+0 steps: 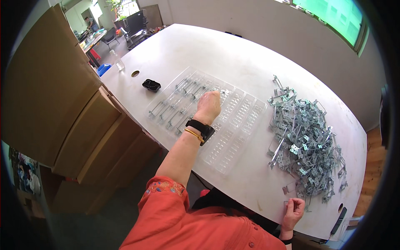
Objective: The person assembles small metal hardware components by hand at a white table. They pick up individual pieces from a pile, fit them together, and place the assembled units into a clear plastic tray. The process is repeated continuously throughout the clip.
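Note:
My left hand (208, 105) reaches out over a clear plastic compartment tray (233, 141) on the white table (233, 58). Its fingers are curled downward over the tray's middle row; whether a part is pinched in them is hidden. Several metal brackets (183, 89) lie in the tray's far-left slots. A black watch and a gold bangle ring that wrist. My right hand (294, 209) rests at the table's near edge, fingers curled on a small metal bracket (288, 203), beside a big heap of loose metal brackets (304, 137).
Large cardboard boxes (62, 96) stack along the table's left side. A small black tray (151, 85) and a round cable hole (135, 73) sit near the left edge. A dark flat tool (338, 221) lies at the near right corner. A person stands far back left.

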A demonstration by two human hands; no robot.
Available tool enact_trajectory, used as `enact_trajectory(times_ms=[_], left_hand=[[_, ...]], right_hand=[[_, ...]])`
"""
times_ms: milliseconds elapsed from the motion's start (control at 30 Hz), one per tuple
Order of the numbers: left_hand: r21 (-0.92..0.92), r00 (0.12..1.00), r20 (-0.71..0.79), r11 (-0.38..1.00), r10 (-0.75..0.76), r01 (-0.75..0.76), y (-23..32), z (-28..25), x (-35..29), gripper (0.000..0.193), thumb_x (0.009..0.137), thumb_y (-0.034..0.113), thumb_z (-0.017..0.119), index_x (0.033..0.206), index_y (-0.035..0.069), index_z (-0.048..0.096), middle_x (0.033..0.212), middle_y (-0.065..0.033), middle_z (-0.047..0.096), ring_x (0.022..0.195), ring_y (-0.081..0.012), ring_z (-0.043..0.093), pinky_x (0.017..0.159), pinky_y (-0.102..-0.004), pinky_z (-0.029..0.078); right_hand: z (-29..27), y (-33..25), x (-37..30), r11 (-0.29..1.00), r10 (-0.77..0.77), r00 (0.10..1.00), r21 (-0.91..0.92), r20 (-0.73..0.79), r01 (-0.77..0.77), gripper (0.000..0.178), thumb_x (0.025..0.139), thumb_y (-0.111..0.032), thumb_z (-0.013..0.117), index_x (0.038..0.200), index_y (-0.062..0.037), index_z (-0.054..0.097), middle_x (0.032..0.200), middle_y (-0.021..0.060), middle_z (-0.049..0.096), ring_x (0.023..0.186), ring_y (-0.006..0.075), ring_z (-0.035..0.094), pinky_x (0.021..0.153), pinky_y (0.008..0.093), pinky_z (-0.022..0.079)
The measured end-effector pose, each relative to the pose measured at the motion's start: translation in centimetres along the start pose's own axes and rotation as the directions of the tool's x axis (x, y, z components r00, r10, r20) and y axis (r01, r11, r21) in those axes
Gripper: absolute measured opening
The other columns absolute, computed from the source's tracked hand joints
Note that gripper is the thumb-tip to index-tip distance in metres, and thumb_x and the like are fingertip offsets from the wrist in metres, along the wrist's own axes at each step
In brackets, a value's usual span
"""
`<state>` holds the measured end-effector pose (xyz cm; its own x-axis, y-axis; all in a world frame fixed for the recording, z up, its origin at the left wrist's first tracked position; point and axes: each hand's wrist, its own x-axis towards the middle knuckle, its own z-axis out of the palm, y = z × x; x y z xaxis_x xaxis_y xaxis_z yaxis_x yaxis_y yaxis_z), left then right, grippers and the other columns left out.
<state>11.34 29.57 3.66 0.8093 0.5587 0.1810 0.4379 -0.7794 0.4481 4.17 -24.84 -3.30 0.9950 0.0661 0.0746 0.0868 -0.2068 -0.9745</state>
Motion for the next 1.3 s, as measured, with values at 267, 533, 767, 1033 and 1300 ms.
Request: enact_trajectory(times_ms=[267, 533, 767, 1033, 1300], left_hand=[[0.077, 0.999, 0.007, 0.996, -0.047, 0.046, 0.5, 0.1, -0.2, 0.018, 0.085, -0.003, 0.067, 0.097, 0.000, 0.079, 0.103, -0.0274, 0.077, 0.103, -0.0428, 0.076, 0.089, -0.0466, 0.063], [0.133, 0.999, 0.019, 0.990, -0.050, 0.047, 1.0, 0.4, -0.4, 0.017, 0.087, -0.002, 0.068, 0.098, 0.001, 0.080, 0.103, -0.0259, 0.078, 0.103, -0.0406, 0.077, 0.090, -0.0450, 0.063], [0.111, 0.990, 0.067, 0.987, -0.123, 0.116, 1.2, 0.7, -0.3, 0.018, 0.087, 0.000, 0.065, 0.100, 0.006, 0.077, 0.107, -0.0209, 0.077, 0.109, -0.0410, 0.074, 0.095, -0.0471, 0.059], [0.166, 0.999, 0.020, 0.985, -0.050, 0.046, 1.0, 0.9, -0.4, 0.019, 0.085, 0.000, 0.070, 0.098, 0.005, 0.083, 0.102, -0.0226, 0.079, 0.101, -0.0391, 0.078, 0.089, -0.0438, 0.063], [0.138, 0.996, 0.042, 0.988, -0.073, 0.067, 0.8, 0.5, -0.5, 0.022, 0.085, -0.002, 0.068, 0.102, 0.003, 0.081, 0.110, -0.0247, 0.077, 0.107, -0.0413, 0.076, 0.090, -0.0458, 0.063]], right_hand=[[0.1, -0.2, -0.1, 1.000, 0.010, 1.000, -0.005, -0.011, -0.010, 0.008, 0.106, -0.009, 0.070, 0.109, -0.0076, 0.062, 0.093, -0.0034, 0.063, 0.079, 0.0049, 0.057, 0.074, 0.0202, 0.048], [0.1, 0.0, -0.1, 1.000, 0.004, 1.000, 0.005, -0.010, -0.004, 0.008, 0.106, -0.009, 0.070, 0.109, -0.0082, 0.062, 0.093, -0.0036, 0.062, 0.079, 0.0047, 0.056, 0.073, 0.0200, 0.048], [0.1, 0.0, -0.2, 1.000, 0.009, 1.000, 0.009, -0.021, -0.009, 0.008, 0.106, -0.009, 0.070, 0.108, -0.0082, 0.062, 0.093, -0.0039, 0.062, 0.079, 0.0044, 0.056, 0.073, 0.0200, 0.048], [0.1, -0.2, -0.1, 1.000, 0.005, 1.000, -0.016, -0.013, -0.005, 0.008, 0.106, -0.009, 0.070, 0.108, -0.0079, 0.062, 0.093, -0.0038, 0.062, 0.078, 0.0045, 0.057, 0.073, 0.0203, 0.048], [0.3, -0.8, -0.3, 1.000, 0.015, 1.000, -0.020, 0.000, -0.015, 0.008, 0.106, -0.007, 0.069, 0.109, -0.0074, 0.062, 0.095, -0.0034, 0.062, 0.079, 0.0042, 0.057, 0.074, 0.0203, 0.048]])
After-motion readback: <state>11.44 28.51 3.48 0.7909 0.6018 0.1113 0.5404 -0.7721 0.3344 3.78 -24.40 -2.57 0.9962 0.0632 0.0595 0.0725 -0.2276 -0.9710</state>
